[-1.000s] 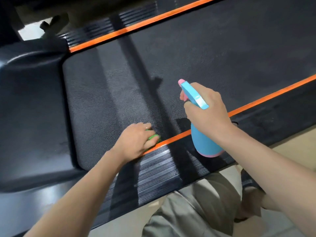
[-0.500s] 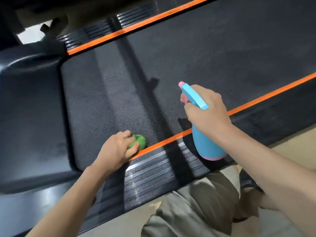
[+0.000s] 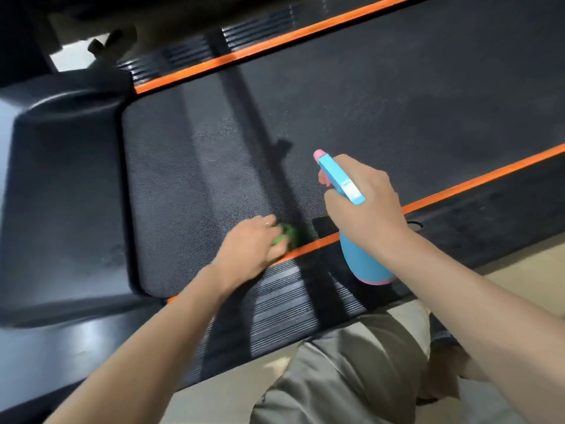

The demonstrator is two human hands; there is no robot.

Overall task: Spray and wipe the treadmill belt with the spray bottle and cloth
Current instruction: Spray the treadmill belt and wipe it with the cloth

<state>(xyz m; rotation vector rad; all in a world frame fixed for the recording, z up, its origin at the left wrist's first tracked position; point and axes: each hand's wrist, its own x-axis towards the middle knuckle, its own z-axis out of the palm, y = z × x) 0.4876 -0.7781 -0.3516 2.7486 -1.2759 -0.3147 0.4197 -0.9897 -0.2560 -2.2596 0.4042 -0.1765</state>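
Treadmill belt (image 3: pixel 351 102) fills most of the head view, the only view there is: a dark textured strip whose long axis runs from the lower left, where it ends against the black motor cover (image 3: pixel 64 185), up toward the upper right. One orange stripe (image 3: pixel 275 47) edges its far side and another orange stripe (image 3: pixel 477 182) edges the near side, so two in all, with a ribbed side rail (image 3: pixel 290 301) on the near side.

Left hand (image 3: pixel 247 252) is clenched on one green cloth (image 3: pixel 286 235), pressing it onto the belt right beside the near orange stripe. The hand looks motion-blurred, so my guess is it's mid-wipe. Right hand (image 3: pixel 363 203) is wrapped around the neck of one blue spray bottle (image 3: pixel 360 261) with a pink nozzle tip, held up off the belt, nozzle aimed toward the belt's far side. Can't see the trigger finger well enough to say whether it's squeezing.

The bit that matters: nearly all the unwiped-looking belt lies away from the cloth, up and to the right along the long axis, and the cloth hand is the only one touching the surface. So I'd reckon the wipe needs to travel out from this near corner, across and along the belt, with the bottle hand already hovering just right of the cloth to spray ahead of it.

Count: two hands, one bottle, one cloth, one belt.
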